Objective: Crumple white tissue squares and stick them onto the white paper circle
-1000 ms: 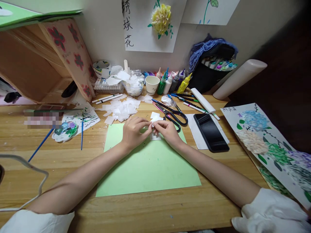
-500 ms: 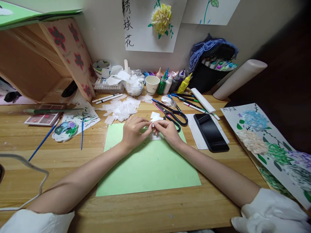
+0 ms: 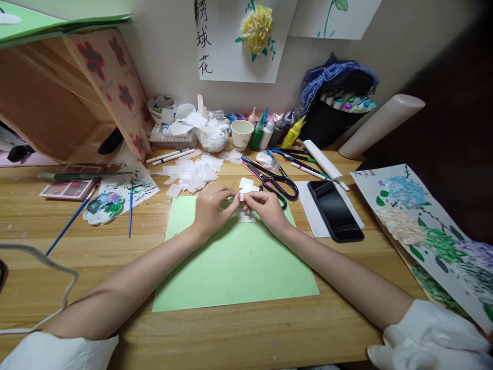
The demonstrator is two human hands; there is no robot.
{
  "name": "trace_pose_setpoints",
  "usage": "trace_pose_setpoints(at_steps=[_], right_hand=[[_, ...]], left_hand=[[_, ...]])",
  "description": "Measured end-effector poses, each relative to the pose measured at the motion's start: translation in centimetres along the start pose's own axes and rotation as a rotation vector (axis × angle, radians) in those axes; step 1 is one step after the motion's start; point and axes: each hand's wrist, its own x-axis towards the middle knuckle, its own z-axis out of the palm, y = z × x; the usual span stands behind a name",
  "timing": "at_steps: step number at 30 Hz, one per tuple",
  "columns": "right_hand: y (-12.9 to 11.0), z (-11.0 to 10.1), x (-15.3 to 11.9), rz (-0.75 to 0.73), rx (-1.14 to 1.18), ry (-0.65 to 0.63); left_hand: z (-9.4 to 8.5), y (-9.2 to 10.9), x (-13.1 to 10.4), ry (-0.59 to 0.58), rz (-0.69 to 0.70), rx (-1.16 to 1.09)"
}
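Both hands meet above the top edge of a green sheet [image 3: 239, 267]. My left hand [image 3: 216, 209] pinches a small white paper piece [image 3: 242, 197] between thumb and fingers. From the other side, my right hand [image 3: 265, 206] has its fingertips pinched at the same small piece; how much of it they grip is partly hidden. A white paper square [image 3: 246, 217] lies on the green sheet just below the fingertips, and another white square [image 3: 246, 183] lies just beyond them. A heap of white paper pieces [image 3: 196, 173] is spread behind my left hand.
Black-handled scissors [image 3: 275, 185] lie behind my right hand, with a phone [image 3: 335, 210] to their right. Pens, paint bottles [image 3: 257, 134], a paper cup [image 3: 241, 134] and a bowl of paper scraps [image 3: 212, 136] line the back. Brushes and a palette [image 3: 103, 207] are left; a flower picture [image 3: 423, 221] is right.
The fingertips have shifted slightly around the small paper piece, and more of its white surface shows between them. The arms and the things on the table stay put.
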Motion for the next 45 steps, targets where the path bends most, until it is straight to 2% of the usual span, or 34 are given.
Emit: trace_pose_setpoints(at_steps=[13,23,45], right_hand=[[-0.18,0.13,-0.06,-0.063,-0.012,0.045],[-0.35,0.14,0.0,-0.051,0.024,0.038],[-0.02,0.0,0.11,-0.033,0.064,-0.003]], left_hand=[[-0.12,0.19,-0.1,-0.014,0.034,0.01],[-0.13,0.05,-0.01,-0.054,0.0,-0.002],[-0.08,0.01,-0.1,-0.039,0.002,-0.003]])
